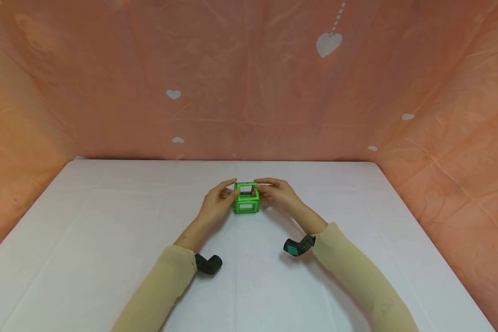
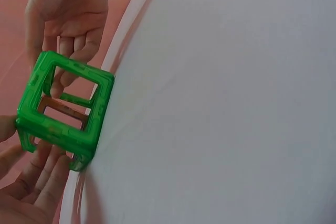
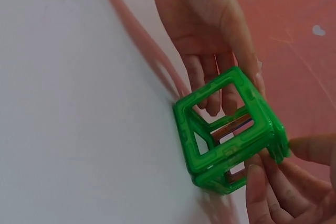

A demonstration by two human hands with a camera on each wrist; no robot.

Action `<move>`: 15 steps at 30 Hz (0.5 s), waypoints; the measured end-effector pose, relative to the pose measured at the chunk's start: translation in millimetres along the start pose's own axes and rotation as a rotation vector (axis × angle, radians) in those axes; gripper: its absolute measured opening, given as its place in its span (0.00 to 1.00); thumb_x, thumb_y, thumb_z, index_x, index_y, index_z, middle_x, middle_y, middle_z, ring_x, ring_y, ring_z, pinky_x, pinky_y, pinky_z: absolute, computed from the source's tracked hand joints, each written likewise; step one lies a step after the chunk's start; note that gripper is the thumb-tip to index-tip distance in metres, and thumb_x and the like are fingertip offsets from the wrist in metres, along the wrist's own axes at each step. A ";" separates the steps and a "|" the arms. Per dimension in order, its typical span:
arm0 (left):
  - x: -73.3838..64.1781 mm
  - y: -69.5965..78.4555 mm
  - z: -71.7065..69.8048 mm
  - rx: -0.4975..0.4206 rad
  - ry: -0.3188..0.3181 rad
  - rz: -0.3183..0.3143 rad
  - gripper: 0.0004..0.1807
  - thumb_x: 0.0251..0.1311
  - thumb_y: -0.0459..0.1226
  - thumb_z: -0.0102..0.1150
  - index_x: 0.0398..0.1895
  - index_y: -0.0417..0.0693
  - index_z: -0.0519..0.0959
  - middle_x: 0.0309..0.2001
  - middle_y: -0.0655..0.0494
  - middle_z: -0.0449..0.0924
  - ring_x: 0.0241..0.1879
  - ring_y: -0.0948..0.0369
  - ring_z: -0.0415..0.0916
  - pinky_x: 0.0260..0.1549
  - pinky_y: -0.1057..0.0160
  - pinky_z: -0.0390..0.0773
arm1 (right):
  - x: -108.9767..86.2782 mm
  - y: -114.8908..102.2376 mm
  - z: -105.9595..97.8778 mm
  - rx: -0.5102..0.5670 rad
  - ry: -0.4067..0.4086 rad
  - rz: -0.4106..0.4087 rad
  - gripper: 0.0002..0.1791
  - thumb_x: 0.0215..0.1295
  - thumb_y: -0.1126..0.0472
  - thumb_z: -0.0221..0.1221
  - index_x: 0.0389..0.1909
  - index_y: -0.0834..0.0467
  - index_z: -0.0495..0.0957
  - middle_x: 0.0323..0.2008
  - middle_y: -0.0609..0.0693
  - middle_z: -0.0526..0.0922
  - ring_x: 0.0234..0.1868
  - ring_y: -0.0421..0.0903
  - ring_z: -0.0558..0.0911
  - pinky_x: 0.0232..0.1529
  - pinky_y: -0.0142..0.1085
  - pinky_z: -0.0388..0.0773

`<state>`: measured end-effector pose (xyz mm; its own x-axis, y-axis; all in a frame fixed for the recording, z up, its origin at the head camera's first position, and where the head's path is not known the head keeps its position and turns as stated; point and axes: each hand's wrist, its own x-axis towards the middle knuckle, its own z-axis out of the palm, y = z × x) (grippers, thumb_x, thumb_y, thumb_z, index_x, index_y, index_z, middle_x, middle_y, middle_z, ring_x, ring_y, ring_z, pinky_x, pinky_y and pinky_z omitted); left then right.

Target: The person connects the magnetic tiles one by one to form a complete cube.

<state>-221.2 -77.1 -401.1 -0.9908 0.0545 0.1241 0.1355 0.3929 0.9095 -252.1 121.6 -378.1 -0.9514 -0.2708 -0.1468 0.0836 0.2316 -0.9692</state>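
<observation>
Both hands hold a small cube of green see-through magnetic tiles (image 1: 246, 198) at the middle of the white table. Its sides are open square frames. My left hand (image 1: 217, 201) grips the left side, thumb at the near face and a finger reaching along the upper edge. On the opposite side, my right hand (image 1: 281, 195) grips it with fingers at the upper edge and behind. In the left wrist view, a reddish-brown bar (image 2: 65, 108) shows through the green frame (image 2: 63, 134). Two tile edges lie against each other at one corner of the cube (image 3: 231, 153) in the right wrist view.
White cloth (image 1: 108, 230) covers the table. An orange-pink curtain (image 1: 249, 92) with pale hearts hangs behind it and along both sides. Dark wrist devices (image 1: 299, 245) sit at the cuffs of the beige sleeves (image 1: 157, 286).
</observation>
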 end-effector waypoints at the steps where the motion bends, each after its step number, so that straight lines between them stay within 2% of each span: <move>1: 0.0 0.6 0.8 -0.006 0.001 -0.003 0.23 0.67 0.38 0.56 0.65 0.44 0.71 0.45 0.39 0.80 0.45 0.47 0.79 0.48 0.51 0.77 | 0.0 0.0 0.4 0.005 -0.001 0.004 0.23 0.67 0.60 0.57 0.60 0.64 0.73 0.42 0.59 0.86 0.33 0.37 0.83 0.40 0.33 0.79; 9: 1.7 3.8 4.8 -0.066 0.009 -0.027 0.22 0.65 0.35 0.57 0.63 0.43 0.73 0.43 0.41 0.78 0.48 0.48 0.79 0.49 0.54 0.77 | 0.9 -0.7 0.6 0.029 -0.017 0.023 0.23 0.66 0.62 0.57 0.61 0.64 0.73 0.43 0.58 0.85 0.33 0.36 0.81 0.39 0.29 0.78; 15: 2.2 4.8 5.6 -0.084 -0.004 -0.056 0.23 0.65 0.34 0.57 0.63 0.43 0.73 0.43 0.42 0.77 0.50 0.49 0.79 0.48 0.57 0.77 | 1.6 0.3 -0.6 0.012 0.000 0.035 0.23 0.64 0.63 0.59 0.60 0.64 0.74 0.46 0.60 0.84 0.34 0.36 0.81 0.44 0.31 0.79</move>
<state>-222.7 -69.9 -398.8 -0.9968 0.0382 0.0707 0.0792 0.3171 0.9451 -253.7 121.8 -378.5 -0.9477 -0.2632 -0.1807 0.1203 0.2300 -0.9657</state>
